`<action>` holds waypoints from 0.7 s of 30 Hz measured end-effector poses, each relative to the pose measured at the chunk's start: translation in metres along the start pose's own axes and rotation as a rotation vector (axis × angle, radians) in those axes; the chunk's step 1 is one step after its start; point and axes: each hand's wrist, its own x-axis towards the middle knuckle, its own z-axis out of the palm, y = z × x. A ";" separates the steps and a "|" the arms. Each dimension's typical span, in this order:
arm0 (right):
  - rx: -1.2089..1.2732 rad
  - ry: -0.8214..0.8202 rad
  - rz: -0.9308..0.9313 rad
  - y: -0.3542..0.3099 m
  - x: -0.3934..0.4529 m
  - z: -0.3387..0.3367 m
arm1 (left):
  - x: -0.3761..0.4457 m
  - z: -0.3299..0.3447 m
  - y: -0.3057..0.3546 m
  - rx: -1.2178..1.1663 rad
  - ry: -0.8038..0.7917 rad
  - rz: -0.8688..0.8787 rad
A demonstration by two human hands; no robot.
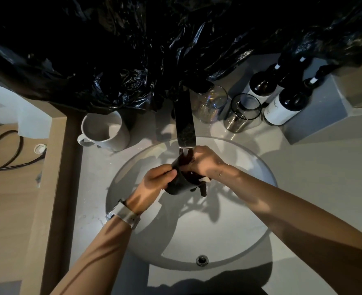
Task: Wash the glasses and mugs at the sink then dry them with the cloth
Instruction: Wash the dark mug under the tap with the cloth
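My left hand (156, 180) grips a dark mug (179, 184) by its side, over the round white sink (250, 241), just under the faucet spout (185, 124). My right hand (205, 160) is closed on a dark cloth (197, 177) pushed into the mug's mouth; a strip of the cloth hangs below the mug. A white mug (105, 130) stands upright on the counter left of the faucet. Two clear glasses (211, 103) (243, 112) stand to the faucet's right. Whether water runs from the spout I cannot tell.
Two dark bottles with white labels (261, 86) (286, 105) stand behind the glasses beside a grey box (316, 116). Black plastic sheeting (154, 50) covers the wall above the counter. A black cable (3, 154) lies on the floor at left. The overflow hole (201, 260) sits at the sink's near wall.
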 end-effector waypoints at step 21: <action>-0.172 -0.016 -0.123 0.014 -0.001 0.002 | 0.005 0.003 -0.002 -0.049 -0.008 -0.062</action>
